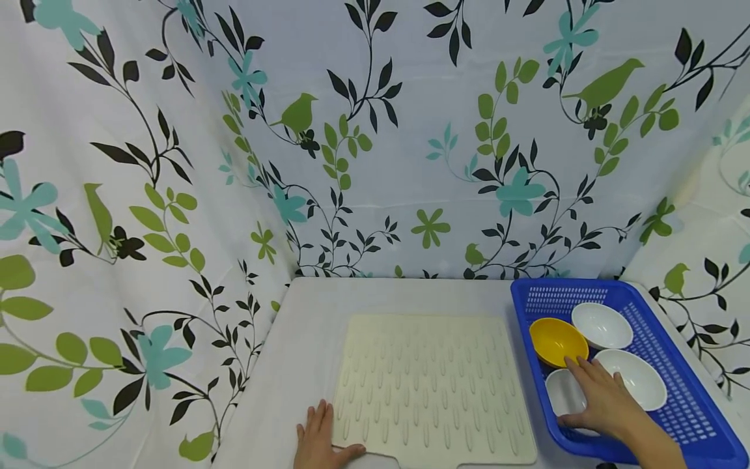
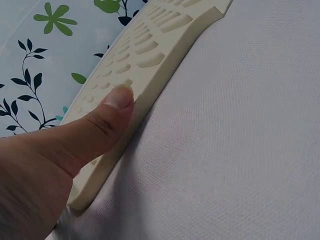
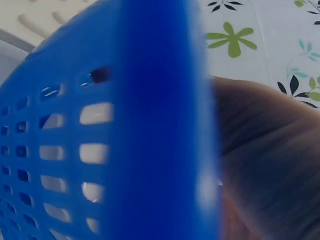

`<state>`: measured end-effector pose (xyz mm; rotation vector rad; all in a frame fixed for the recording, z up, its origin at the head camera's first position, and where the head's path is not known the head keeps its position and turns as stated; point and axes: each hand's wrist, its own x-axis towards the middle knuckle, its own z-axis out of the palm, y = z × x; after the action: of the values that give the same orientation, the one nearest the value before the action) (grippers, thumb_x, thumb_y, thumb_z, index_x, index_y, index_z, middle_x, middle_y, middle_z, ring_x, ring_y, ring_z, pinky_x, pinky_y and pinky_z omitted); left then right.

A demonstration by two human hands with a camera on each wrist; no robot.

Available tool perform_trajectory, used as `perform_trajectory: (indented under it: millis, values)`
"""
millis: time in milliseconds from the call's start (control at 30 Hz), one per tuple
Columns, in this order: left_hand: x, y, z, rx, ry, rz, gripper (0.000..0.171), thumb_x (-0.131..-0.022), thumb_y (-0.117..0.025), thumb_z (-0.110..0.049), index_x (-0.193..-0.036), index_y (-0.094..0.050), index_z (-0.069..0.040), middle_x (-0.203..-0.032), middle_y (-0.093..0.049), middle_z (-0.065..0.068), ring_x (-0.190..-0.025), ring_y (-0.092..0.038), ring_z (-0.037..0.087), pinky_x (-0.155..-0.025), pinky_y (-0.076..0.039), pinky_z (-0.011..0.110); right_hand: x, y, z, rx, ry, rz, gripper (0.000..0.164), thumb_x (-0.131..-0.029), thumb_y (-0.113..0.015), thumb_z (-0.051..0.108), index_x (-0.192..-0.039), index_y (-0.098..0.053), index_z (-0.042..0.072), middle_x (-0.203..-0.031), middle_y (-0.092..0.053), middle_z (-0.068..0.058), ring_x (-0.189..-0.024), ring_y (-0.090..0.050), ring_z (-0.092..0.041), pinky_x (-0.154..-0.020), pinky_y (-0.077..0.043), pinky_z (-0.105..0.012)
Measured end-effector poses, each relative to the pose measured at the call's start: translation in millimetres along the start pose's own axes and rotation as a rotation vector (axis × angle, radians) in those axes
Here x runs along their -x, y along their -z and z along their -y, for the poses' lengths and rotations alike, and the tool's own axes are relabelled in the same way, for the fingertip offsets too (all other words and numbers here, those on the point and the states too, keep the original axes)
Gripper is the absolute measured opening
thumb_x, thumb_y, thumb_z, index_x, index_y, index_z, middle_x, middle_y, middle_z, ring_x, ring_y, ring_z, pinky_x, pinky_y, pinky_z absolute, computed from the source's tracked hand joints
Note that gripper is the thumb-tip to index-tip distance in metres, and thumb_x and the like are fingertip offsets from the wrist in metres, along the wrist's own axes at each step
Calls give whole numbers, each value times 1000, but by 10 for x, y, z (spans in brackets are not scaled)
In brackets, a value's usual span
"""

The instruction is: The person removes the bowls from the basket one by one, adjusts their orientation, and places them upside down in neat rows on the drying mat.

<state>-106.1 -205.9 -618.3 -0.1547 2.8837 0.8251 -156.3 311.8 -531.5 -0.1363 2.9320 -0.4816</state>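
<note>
The basket (image 3: 160, 150) held a white bowl (image 1: 563, 392) leftward beneath my right hand (image 1: 603, 398), fingers spread; my splayed left hand (image 1: 321, 440) touched the board (image 1: 433, 384).

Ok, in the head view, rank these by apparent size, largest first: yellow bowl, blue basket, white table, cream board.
1. White table
2. Cream board and blue basket: too alike to rank
3. Yellow bowl, clearly smallest
</note>
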Motion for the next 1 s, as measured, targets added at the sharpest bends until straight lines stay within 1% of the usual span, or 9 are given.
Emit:
perform_trajectory:
  millis: [100, 267, 500, 567, 633, 700, 833, 900, 1000]
  values:
    - [24, -2, 10, 16, -6, 13, 122, -56, -70, -70, -143, -30, 5, -152, -22, 26, -140, -13, 49, -111, -7, 70, -2, -35, -17, -22, -2, 37, 125, -45, -82, 62, -139, -34, -5, -140, -27, -41, -127, -19, -60, -96, -6, -81]
    - [-2, -33, 37, -4, -19, -24, 122, -52, -70, -70, -142, -33, 4, -152, -26, 24, -140, -16, 47, -111, -9, 69, -18, -50, -17, -41, -9, 72, 129, -43, -83, 60, -141, -31, -5, -142, -24, -40, -129, -15, -60, -96, -1, -81]
    - [-4, -26, 43, 19, -39, -44, 118, -55, -72, -66, -141, -33, 5, -151, -27, 26, -140, -15, 49, -111, -7, 70, -30, -58, -7, -19, -25, 89, 131, -41, -84, 59, -142, -30, -3, -144, -24, -37, -130, -15, -59, -96, 2, -81]
    - [25, -76, 34, 16, -33, -27, 119, -55, -71, -67, -142, -33, 5, -151, -26, 26, -140, -14, 49, -111, -7, 70, 49, -94, -34, -15, -48, 105, 130, -41, -85, 57, -143, -30, -2, -144, -25, -35, -130, -15, -58, -96, 3, -81]
    - [36, -109, 20, 12, -31, -12, 119, -56, -71, -67, -142, -33, 5, -151, -26, 25, -141, -13, 48, -111, -7, 70, 114, -109, -43, -17, -62, 116, 128, -41, -86, 55, -143, -30, -1, -145, -26, -34, -130, -16, -58, -96, 4, -81]
    - [26, -118, 1, -5, -40, -15, 119, -56, -71, -67, -142, -33, 5, -151, -26, 25, -140, -14, 48, -110, -8, 71, 144, -97, -29, -18, -65, 116, 125, -43, -87, 51, -143, -31, 0, -146, -27, -32, -131, -17, -57, -97, 4, -81]
    - [-38, -72, -29, -42, -63, -48, 117, -58, -72, -65, -143, -32, 5, -152, -24, 24, -141, -14, 48, -109, -10, 73, 107, -25, 40, -9, -34, 62, 118, -49, -87, 48, -143, -32, 1, -145, -29, -31, -131, -20, -54, -100, -1, -80]
    - [-57, -44, -31, -49, -61, -61, 116, -60, -72, -65, -143, -31, 4, -153, -23, 24, -141, -13, 48, -110, -9, 72, 82, 0, 80, -6, -26, 45, 115, -52, -87, 46, -144, -31, 3, -147, -28, -30, -133, -21, -52, -102, -2, -79]
    - [-41, -35, -27, -41, -49, -50, 115, -61, -72, -65, -145, -29, 2, -154, -20, 23, -142, -10, 47, -111, -7, 71, 102, 1, 103, 4, -27, 46, 110, -55, -86, 42, -143, -32, 4, -148, -28, -29, -133, -22, -50, -103, -4, -78]
